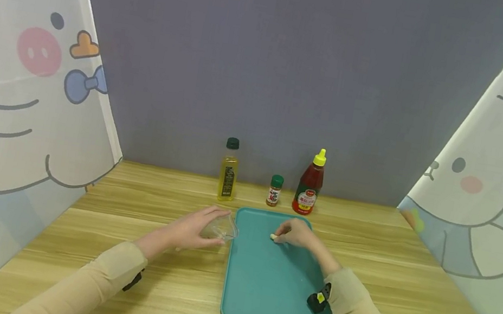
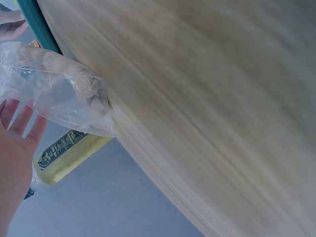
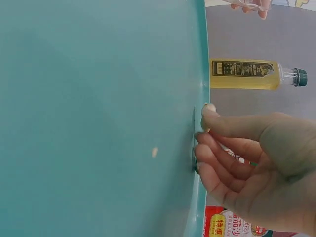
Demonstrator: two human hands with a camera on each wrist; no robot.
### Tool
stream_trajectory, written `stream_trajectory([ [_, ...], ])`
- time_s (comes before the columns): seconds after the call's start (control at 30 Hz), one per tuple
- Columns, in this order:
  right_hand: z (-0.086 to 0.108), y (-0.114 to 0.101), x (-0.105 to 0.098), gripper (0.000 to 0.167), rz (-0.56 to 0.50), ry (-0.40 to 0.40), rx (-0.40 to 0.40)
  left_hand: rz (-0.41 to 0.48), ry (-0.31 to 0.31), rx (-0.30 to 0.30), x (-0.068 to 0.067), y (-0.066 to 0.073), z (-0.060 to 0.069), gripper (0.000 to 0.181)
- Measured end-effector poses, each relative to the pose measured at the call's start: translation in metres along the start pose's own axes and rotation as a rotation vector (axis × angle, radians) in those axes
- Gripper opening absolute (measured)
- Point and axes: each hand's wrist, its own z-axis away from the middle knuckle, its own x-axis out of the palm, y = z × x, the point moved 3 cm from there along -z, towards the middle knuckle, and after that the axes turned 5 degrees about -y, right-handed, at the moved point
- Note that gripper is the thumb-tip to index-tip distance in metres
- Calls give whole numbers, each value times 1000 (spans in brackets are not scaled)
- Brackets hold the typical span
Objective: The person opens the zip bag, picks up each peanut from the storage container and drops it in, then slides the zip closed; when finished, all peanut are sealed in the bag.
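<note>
My left hand [image 1: 194,229] holds a clear plastic bag [image 1: 224,226] just left of the teal tray [image 1: 255,289], thumb and fingers spread around its sides. Tan, lumpy pieces [image 2: 84,84] show inside the bag in the left wrist view; their kind is unclear. Over the far part of the tray, my right hand [image 1: 297,234] pinches a small pale piece [image 1: 273,237] between thumb and fingers. That piece is mostly covered by the fingertips in the right wrist view. A tiny pale fleck [image 3: 154,152] shows on the tray's surface.
Behind the tray stand an oil bottle [image 1: 228,175], a small green-capped spice jar [image 1: 274,191] and a red sauce bottle [image 1: 309,185] with a yellow cap. A grey panel [image 1: 265,71] rises behind the wooden table [image 1: 162,285]. Cartoon-printed sheets flank both sides.
</note>
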Motion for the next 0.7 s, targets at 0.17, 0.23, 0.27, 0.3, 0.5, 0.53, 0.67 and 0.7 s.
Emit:
stream_trajectory([
  [0.17,1,-1,-2,14,-12,11,-26,-2,6,3,0,0,0,74],
  [0.23,2,-3,-2,14,-23,15,-42,-3,7,5,0,0,0,74],
  [0.27,2,-5,-2,15,-27,21,-48,-3,8,6,0,-1,0,74],
  [0.3,3,-7,-3,15,-30,29,-61,-5,8,7,0,-1,0,73],
  [0.5,7,-26,-5,19,-34,94,-125,-15,12,19,1,-1,-1,74],
  [0.53,7,-30,-4,19,-36,101,-133,-15,13,19,1,-1,-1,74],
  [0.67,7,-44,-2,19,-42,123,-180,-6,12,18,1,-1,-1,75],
  [0.7,7,-47,0,19,-47,125,-189,-2,12,18,1,-1,-1,75],
])
